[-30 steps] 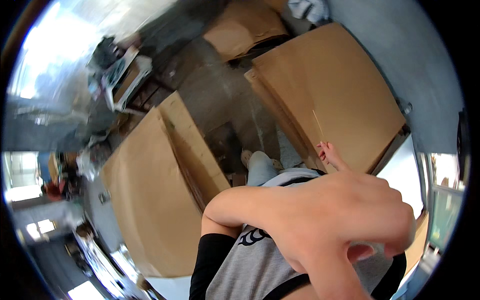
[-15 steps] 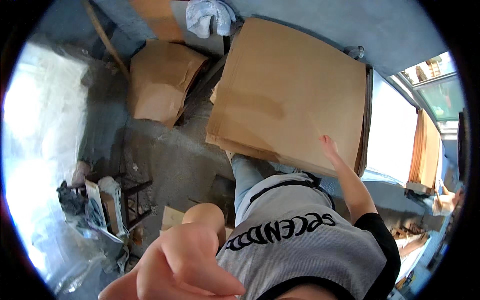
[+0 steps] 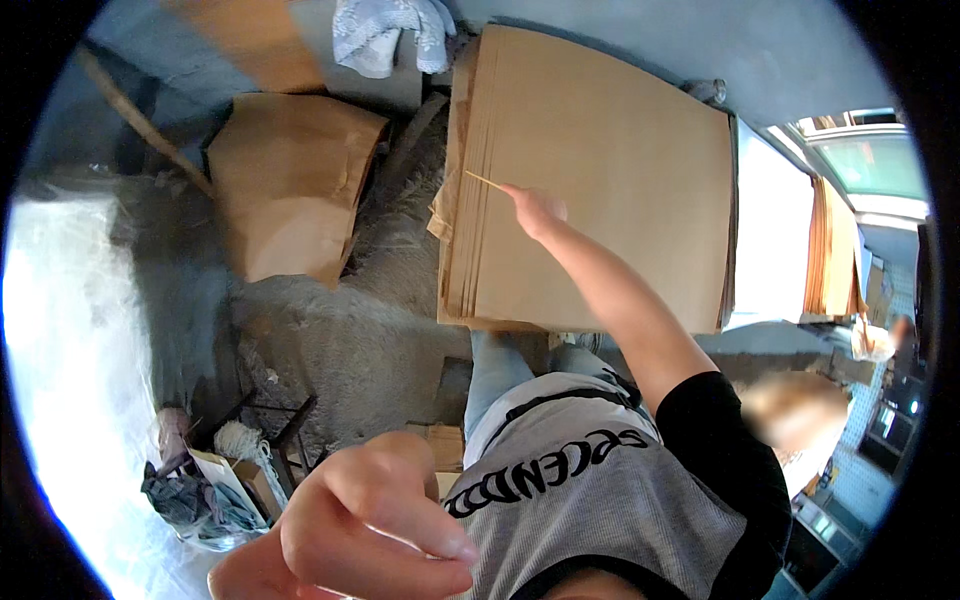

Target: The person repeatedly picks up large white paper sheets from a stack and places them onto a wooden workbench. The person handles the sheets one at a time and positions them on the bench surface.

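In the head view, the right hand [image 3: 537, 214] reaches out over a stack of brown cardboard sheets [image 3: 610, 190], its fingers grasping one end of a thin yellow stick [image 3: 485, 180]; the stick lies over the sheets' stepped left edges, though whether its tip touches them cannot be told. The left hand [image 3: 345, 520] is raised close to the camera at the lower left, fingers bent toward the thumb; whether they grasp anything cannot be told. At the lower left, a clear plastic bag [image 3: 190, 510] bulges with dark, crumpled material, just beside a box-like brown and white piece [image 3: 250, 480] whose inside is hidden; a pale, stringy bundle [image 3: 243, 440] rests against it, near dark stool legs [image 3: 290, 430]. Left of the stack, well apart from the stick, a creased brown sheet [image 3: 295, 190] hangs folded over whatever lies beneath, which cannot be seen. A white and blue cloth [image 3: 390, 35] sits near the stack's far left corner, and white sheets [image 3: 770, 225] adjoin its right side.
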Tool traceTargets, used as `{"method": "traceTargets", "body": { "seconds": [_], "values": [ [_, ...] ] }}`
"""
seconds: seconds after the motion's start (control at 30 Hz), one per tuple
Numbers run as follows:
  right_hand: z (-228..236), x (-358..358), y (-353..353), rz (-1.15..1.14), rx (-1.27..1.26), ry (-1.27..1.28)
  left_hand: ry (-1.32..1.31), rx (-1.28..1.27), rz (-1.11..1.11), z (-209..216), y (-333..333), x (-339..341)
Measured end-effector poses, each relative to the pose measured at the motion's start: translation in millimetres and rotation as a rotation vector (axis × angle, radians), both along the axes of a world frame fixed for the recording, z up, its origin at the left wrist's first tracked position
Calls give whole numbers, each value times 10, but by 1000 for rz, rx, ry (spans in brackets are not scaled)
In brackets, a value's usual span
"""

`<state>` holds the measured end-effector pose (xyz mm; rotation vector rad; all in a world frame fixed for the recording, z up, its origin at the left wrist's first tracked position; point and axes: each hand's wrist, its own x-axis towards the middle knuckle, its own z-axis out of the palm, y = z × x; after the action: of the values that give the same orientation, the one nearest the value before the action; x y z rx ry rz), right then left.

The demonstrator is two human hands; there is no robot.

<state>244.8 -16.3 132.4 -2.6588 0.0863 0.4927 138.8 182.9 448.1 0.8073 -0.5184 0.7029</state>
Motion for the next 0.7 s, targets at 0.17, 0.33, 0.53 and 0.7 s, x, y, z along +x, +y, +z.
{"method": "traceTargets", "body": {
  "seconds": [0.17,0.33,0.53,0.7],
  "values": [
    [-1071,-330,-1154,-314,493,-138,-143,-19,-177,-177,230,294],
    [-585,-170,-789,-100,17,-61,90,69,-159,-165,58,360],
    [-308,46,-115,-139,-83,19,163,293,-195,-581,174,442],
    [-488,-169,-899,-227,164,-6,1036,471,-200,-1759,580,148]
  ]
}}
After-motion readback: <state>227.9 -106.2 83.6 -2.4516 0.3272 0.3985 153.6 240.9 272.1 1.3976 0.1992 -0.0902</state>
